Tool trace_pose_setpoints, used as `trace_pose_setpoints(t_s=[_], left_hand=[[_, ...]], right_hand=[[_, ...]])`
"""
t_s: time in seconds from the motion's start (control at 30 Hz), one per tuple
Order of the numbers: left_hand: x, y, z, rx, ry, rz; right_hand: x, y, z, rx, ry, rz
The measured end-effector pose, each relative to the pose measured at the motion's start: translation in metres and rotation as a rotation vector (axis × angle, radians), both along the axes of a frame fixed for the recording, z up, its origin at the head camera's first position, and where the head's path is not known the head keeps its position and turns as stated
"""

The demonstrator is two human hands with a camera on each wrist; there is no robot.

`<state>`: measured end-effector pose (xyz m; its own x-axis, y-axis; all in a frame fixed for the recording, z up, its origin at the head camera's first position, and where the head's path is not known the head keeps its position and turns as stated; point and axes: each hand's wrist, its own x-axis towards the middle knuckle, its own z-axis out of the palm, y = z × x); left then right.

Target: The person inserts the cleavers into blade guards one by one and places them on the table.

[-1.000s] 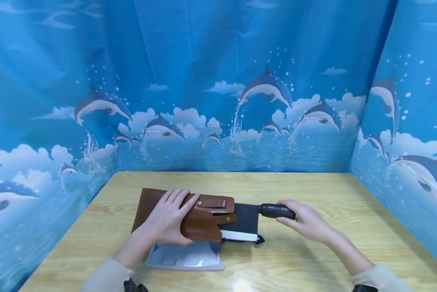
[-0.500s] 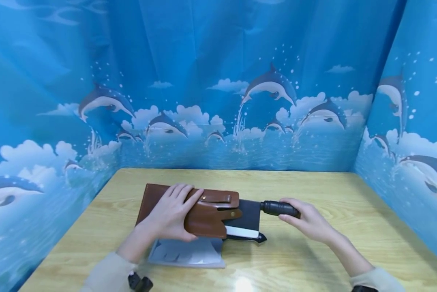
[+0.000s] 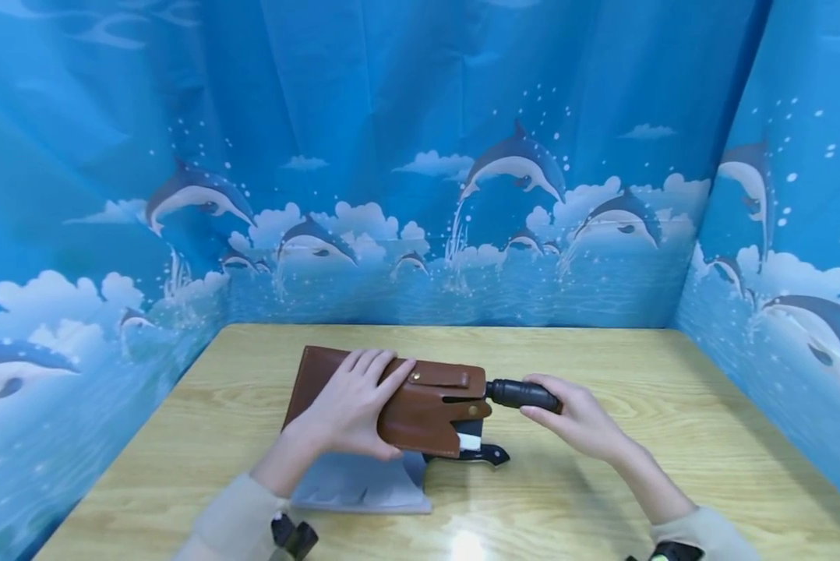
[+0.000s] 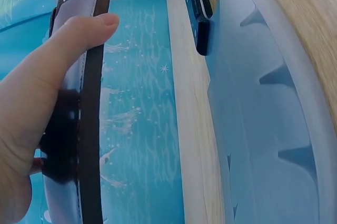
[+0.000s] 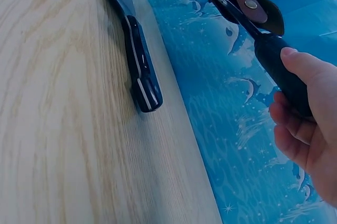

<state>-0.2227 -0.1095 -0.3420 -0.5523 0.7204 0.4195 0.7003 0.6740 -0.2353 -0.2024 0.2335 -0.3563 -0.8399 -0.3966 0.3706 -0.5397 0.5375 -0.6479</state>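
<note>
My left hand (image 3: 355, 409) grips a brown leather knife sheath (image 3: 430, 413) from above, its thumb along the near edge. In the left wrist view that thumb presses the sheath's dark edge (image 4: 92, 124). A cleaver (image 3: 520, 394) sits almost fully inside the sheath; a small dark and silver part of its blade (image 3: 470, 436) shows at the notched mouth. My right hand (image 3: 580, 417) holds the cleaver's black handle (image 5: 281, 71), thumb on top. Below the sheath, a second knife (image 3: 364, 483) with a broad pale grey blade and black riveted handle (image 5: 141, 71) lies on the table.
The light wooden table (image 3: 602, 499) ends at a blue curtain (image 3: 420, 280) printed with dolphins, which stands behind and along both sides. Black straps with small devices (image 3: 294, 536) are on the wrists.
The sheath has slid right over the cleaver's blade, and the right hand has come slightly left, so much less blade shows. The second knife stays where it was.
</note>
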Motion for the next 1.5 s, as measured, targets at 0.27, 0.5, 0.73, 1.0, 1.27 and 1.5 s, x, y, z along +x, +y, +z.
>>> trace_pose_setpoints(t_s=[0.27, 0.5, 0.73, 1.0, 1.27, 1.5], left_hand=[[0.002, 0.01, 0.002, -0.022, 0.022, -0.014], [0.004, 0.02, -0.001, -0.059, 0.023, -0.023], [0.004, 0.021, -0.006, -0.09, -0.018, -0.013], [0.003, 0.017, -0.008, -0.065, -0.021, -0.017], [0.003, 0.013, -0.005, -0.019, -0.029, 0.011], [0.004, 0.013, -0.005, -0.005, -0.026, 0.007]], right_hand=[[-0.002, -0.012, -0.001, 0.015, 0.05, 0.004], [-0.004, -0.019, -0.002, 0.093, 0.076, 0.021], [-0.006, -0.018, 0.001, 0.141, -0.066, 0.146], [-0.006, -0.012, 0.011, 0.15, -0.128, 0.158], [-0.006, -0.01, 0.016, 0.12, -0.013, 0.085], [-0.007, -0.017, 0.017, 0.08, -0.055, 0.098]])
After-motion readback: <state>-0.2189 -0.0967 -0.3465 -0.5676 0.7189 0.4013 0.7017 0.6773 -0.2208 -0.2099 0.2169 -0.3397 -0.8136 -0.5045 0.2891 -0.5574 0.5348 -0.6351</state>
